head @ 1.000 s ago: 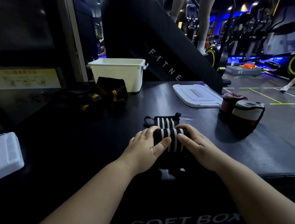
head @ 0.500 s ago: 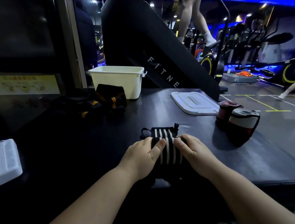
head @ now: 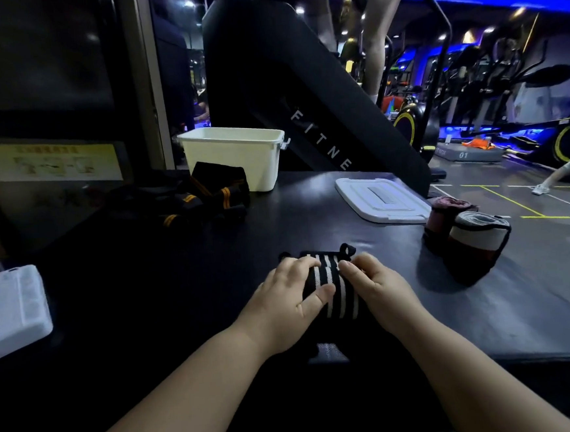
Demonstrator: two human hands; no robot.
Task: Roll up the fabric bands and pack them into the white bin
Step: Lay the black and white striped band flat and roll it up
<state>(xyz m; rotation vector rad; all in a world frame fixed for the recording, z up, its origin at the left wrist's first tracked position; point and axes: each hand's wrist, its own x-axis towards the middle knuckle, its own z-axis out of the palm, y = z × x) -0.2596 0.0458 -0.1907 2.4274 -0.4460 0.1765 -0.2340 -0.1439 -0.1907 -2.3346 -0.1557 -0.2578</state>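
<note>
Gripping the striped band (head: 337,290) from both sides, the person is standing at the near edge of the black padded counter (head: 180,292). The left hand (head: 283,304) is closing its grip on the left end of the band's rolled part, with the fingers curling over the top and the thumb pressing on the white stripes of the near face. The right hand (head: 378,290) is closing its grip on the right end, its fingertips bending down onto the fabric. The band is lying on the counter between the two hands. A short flat stretch ending in a small loop is showing just beyond the fingers, and a paler patch is showing beneath the wrists.

The white bin (head: 234,158) is standing open at the far side of the counter, well apart from the hands. A pile of black-and-orange bands (head: 207,198) is lying against the bin's front wall. The white lid (head: 381,198) is lying flat to the right of the bin. Two rolled bands are sitting near the right edge, touching each other: a maroon roll (head: 447,213) behind and a white-and-maroon roll (head: 477,245) in front. A white tray (head: 8,312) is resting at the counter's left edge. A black machine panel (head: 301,95) is sloping behind the bin.
</note>
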